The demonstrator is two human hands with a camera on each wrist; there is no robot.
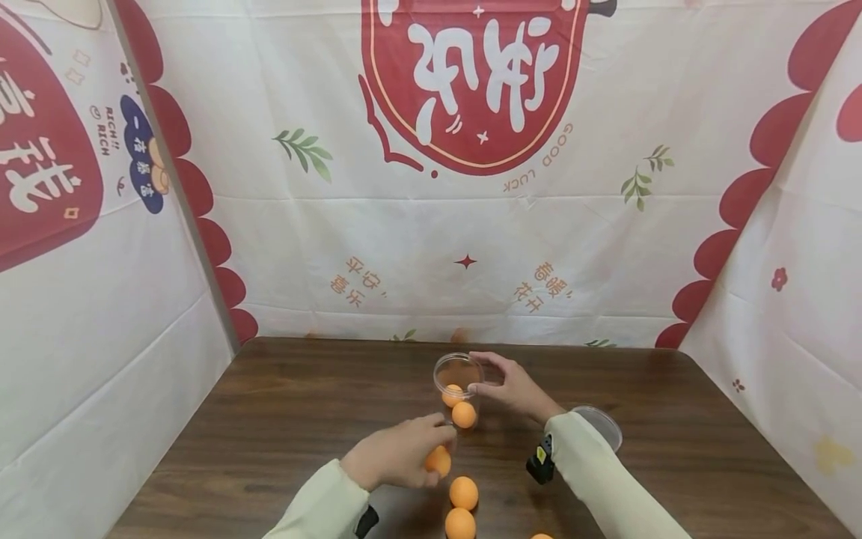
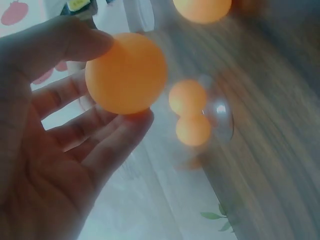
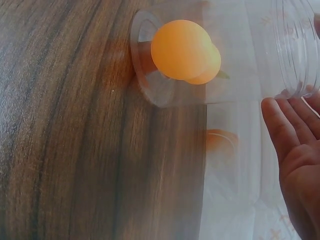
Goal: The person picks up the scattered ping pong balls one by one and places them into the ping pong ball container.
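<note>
The left grip (image 1: 399, 452) pinches a ball (image 2: 127, 75); the right grip (image 1: 513, 389) holds a jar (image 3: 242, 60) near its top, likely steadying it.

My left hand (image 1: 406, 453) has room leftward over the brown wood-grain tabletop (image 1: 269, 419); a clear cylindrical plastic jar (image 3: 245, 55) and two loose orange balls (image 1: 463, 492) obstruct mid-table.

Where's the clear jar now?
In the head view, the clear jar stands just right of center on the table, its rim held by the right hand.
</note>
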